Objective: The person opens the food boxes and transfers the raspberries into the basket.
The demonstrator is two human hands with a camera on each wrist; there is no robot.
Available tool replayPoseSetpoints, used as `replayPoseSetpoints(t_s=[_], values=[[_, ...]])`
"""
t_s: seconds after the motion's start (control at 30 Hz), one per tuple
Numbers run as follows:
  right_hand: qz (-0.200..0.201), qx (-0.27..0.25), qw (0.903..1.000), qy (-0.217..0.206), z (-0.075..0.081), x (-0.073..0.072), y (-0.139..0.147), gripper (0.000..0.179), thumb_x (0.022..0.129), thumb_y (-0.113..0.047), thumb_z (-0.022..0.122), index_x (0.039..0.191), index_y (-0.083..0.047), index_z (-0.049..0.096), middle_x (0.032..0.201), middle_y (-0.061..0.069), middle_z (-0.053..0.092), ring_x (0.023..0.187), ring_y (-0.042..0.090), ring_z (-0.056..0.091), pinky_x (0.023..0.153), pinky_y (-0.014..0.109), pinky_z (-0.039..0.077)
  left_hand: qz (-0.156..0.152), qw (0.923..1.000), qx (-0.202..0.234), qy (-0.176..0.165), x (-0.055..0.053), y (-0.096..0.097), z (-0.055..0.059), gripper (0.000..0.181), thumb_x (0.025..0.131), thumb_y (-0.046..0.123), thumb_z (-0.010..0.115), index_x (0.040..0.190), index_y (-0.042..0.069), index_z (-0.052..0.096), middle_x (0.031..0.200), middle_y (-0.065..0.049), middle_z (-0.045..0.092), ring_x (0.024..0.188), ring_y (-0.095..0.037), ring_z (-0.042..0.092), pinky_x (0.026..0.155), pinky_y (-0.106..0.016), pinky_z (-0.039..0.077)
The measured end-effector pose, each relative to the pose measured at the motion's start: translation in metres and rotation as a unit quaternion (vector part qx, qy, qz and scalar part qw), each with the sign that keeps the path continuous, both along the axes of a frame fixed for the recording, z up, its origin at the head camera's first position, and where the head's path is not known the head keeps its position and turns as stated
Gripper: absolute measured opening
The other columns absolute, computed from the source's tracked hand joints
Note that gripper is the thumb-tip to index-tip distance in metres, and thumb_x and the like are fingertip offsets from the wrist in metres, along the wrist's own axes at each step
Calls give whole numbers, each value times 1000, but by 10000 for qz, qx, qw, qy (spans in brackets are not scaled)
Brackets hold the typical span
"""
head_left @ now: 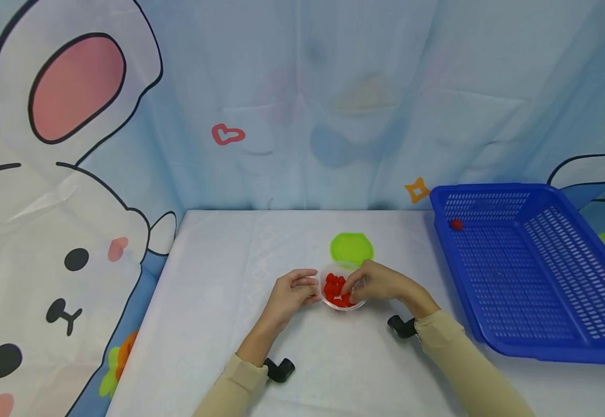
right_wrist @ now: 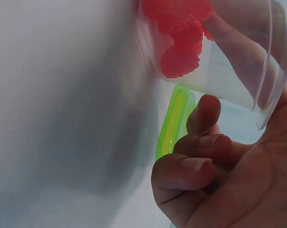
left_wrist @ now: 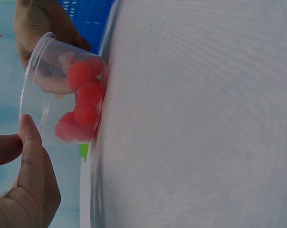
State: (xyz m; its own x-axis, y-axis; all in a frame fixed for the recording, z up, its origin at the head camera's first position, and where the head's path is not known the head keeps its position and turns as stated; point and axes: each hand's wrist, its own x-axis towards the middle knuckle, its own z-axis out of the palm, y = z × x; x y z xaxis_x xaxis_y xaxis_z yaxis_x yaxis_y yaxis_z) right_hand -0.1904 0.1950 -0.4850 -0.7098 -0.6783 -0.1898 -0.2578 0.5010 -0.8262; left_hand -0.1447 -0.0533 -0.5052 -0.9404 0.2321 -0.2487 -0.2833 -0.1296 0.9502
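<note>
A clear plastic cup stands on the white tabletop with several red raspberries in its bottom. The left hand is at the cup's left side, its fingers fairly straight and the fingertips right at the rim. Over the cup's right side reaches the right hand, with thumb and index finger inside. Those two fingertips pinch at a raspberry low in the cup, partly hidden by the cup wall. Its other fingers are curled outside the wall. Just behind the cup lies a bright green round lid.
A large blue plastic basket stands at the right, with one red raspberry in its far left corner. A patterned light-blue curtain hangs behind the table. Black wrist mounts sit at both sleeves.
</note>
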Motion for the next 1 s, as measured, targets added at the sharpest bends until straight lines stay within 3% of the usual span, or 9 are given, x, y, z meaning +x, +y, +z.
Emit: replayPoseSetpoints(t_s=[0.43,1.0], values=[[7,-191,9998,-55,-3,-1,1,17,83,2,68,93,-5,79,69,-1,60,57,14,41,49,20,31,-6,10000,-27,-35,-1,0,-1,32,95,-3,65,126,-5,61,104,-15,63,84,-20,66,81,-35,61],[-574,-445,9967,-368,-2,1,11,15,88,-8,74,103,-4,79,95,6,69,87,25,51,69,32,39,-16,10000,-27,3,-2,0,-2,31,95,-3,64,126,-4,62,104,-16,63,83,-19,66,80,-34,61]])
